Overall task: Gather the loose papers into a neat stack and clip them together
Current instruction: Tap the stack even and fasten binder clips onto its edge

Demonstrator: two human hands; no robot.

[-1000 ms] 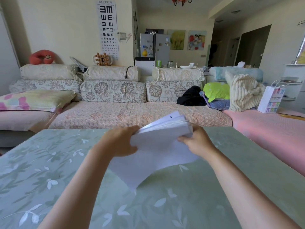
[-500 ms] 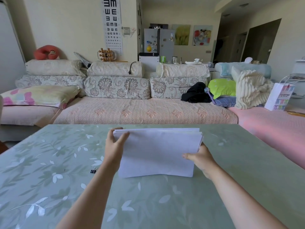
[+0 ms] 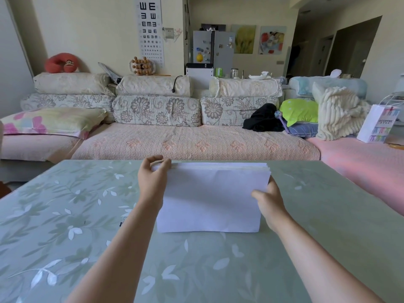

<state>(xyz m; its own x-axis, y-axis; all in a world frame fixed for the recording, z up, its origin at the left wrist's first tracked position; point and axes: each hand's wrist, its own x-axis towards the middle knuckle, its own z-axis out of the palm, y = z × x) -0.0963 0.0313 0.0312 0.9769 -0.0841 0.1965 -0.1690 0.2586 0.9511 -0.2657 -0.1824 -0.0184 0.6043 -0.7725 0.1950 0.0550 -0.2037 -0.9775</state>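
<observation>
A stack of white papers stands upright on its long lower edge on the green leaf-patterned table. My left hand grips the stack's upper left corner, thumb and fingers curled over the top edge. My right hand holds the stack's right side, thumb on the near face and fingers behind. A small black binder clip lies on the table just left of my left forearm, partly hidden by it.
A long floral sofa with cushions runs along the table's far edge. Pillows, a black garment, a cream blanket and a white paper bag lie at the right.
The papers went from a loose, tilted bundle held in the air to an upright stack with its lower edge on the table. Both hands shifted to its sides.
</observation>
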